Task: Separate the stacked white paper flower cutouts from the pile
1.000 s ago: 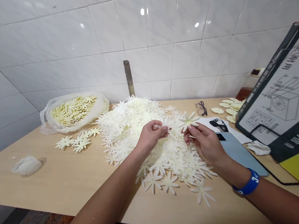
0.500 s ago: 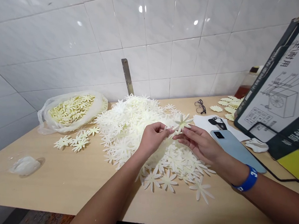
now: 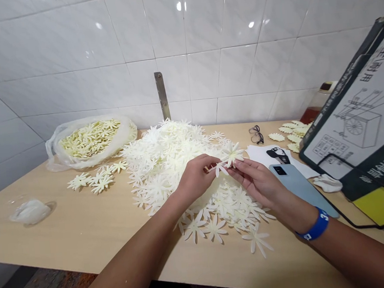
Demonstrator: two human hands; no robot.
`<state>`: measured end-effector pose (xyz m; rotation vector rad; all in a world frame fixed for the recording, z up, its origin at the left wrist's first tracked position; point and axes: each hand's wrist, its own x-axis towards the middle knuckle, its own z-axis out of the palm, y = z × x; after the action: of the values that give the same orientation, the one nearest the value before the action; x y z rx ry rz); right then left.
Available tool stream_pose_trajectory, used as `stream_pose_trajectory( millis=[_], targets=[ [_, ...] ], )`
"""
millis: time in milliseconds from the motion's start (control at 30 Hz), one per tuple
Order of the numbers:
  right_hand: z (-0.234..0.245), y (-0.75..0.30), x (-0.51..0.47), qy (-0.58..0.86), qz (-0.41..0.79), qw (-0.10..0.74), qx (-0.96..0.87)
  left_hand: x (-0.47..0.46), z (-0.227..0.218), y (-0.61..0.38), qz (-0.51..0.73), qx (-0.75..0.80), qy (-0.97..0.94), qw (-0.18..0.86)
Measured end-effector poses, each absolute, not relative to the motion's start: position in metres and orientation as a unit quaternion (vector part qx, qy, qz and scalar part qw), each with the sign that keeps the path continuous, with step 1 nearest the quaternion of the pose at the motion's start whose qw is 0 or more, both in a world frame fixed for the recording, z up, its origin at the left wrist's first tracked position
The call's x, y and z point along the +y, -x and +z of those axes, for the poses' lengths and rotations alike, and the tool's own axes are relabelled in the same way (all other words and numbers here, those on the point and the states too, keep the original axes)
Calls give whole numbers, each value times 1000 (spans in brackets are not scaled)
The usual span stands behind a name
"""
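Observation:
My right hand pinches a pale, many-petalled flower cutout, its greenish centre facing up. Close beside it, my left hand has its fingers closed on a white flower cutout, whose petals stick out between the two hands. The two cutouts meet or overlap; I cannot tell whether they are joined. Under and behind both hands spreads a big heap of white flower cutouts. A few loose ones, such as a single flower, lie at the heap's front edge.
Left of the heap are a plastic bag of yellowish cutouts, some loose flowers and a small clear bag. On the right lie eyeglasses, keys, a blue phone and leaf-shaped pieces near a large box.
The flower in my right hand has tipped to face me more. Petals of a white cutout at my left fingers now show below it. The camera view has shifted slightly.

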<state>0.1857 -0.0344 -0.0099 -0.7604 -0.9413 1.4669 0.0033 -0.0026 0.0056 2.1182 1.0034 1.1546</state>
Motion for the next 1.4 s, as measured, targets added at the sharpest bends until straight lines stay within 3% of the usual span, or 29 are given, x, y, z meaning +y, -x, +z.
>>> stream_pose_trajectory(
  millis=[600, 900, 1267, 1400],
  targets=[
    [-6, -191, -32, 348, 609, 595, -393, 2, 12, -5, 499, 412, -592, 480],
    [-4, -193, -33, 355, 642, 564, -379, 9, 13, 10, 506, 479, -650, 302],
    [-5, -204, -21, 472, 373, 683, -415, 11, 11, 16, 506, 511, -685, 120],
    [-6, -203, -23, 450, 388, 660, -459, 3, 18, 13, 569, 474, -672, 27]
  ],
)
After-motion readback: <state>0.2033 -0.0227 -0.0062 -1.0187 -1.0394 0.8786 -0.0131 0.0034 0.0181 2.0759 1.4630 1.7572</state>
